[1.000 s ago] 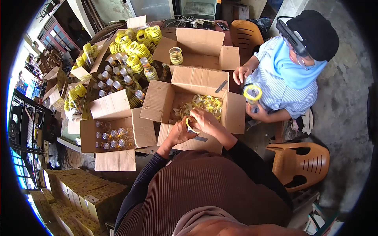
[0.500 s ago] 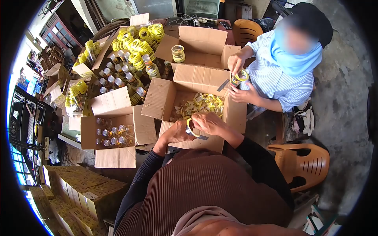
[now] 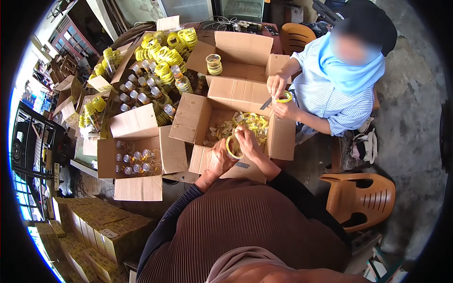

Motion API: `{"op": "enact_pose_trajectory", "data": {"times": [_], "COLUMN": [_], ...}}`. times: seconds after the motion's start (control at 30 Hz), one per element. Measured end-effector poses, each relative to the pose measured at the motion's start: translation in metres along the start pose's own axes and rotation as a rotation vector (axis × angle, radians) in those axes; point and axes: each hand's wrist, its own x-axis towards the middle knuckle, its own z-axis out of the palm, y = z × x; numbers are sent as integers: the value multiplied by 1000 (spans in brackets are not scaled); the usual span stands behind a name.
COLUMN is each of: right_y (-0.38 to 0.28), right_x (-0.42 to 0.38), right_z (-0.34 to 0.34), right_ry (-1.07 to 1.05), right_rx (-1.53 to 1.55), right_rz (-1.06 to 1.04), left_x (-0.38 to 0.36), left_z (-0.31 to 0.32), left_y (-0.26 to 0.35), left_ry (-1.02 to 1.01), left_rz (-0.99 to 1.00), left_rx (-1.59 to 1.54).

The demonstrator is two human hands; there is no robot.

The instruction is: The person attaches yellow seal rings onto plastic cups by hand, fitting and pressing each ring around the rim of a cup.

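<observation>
Left hand (image 3: 220, 160): curled round clear cup (image 3: 234, 148), glossy yellow rim.
Right hand (image 3: 249, 144): fingers narrow at rim; pinch hidden, can't tell.
Cup position: above near flap of ribbed cardboard carton (image 3: 189, 118).
Scraps (image 3: 255, 121): curly, yellow, partly hidden.

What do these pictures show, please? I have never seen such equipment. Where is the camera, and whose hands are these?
There is no robot here. One person works with bare hands, and a camera worn on the head looks forward and down, giving every picture. The left hand holds a clear container with a yellow rim; the fingers of the right hand are close to that rim. Just beyond is an open cardboard box with yellow and pale scraps inside. A smaller open box on the left holds many small clear-topped containers. Farther back are piles of yellow rings. On the right, a co-worker holds another yellow-rimmed container.
</observation>
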Motion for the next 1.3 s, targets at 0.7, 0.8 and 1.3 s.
{"op": "enact_pose_trajectory", "data": {"times": [0.7, 0.8, 1.3], "right_y": [-27, -27, 43], "right_x": [12, 14, 10], "right_z": [-8, -1, -25], "right_ry": [10, 113, 77], "right_rx": [-104, 13, -69], "right_rz": [-90, -68, 160], "left_x": [12, 11, 2], "left_z": [-2, -4, -6], "left_y": [-20, -22, -43], "left_ry": [-168, -164, -7], "left_rz": [62, 59, -71], "left_rx": [-402, -291, -372]}}
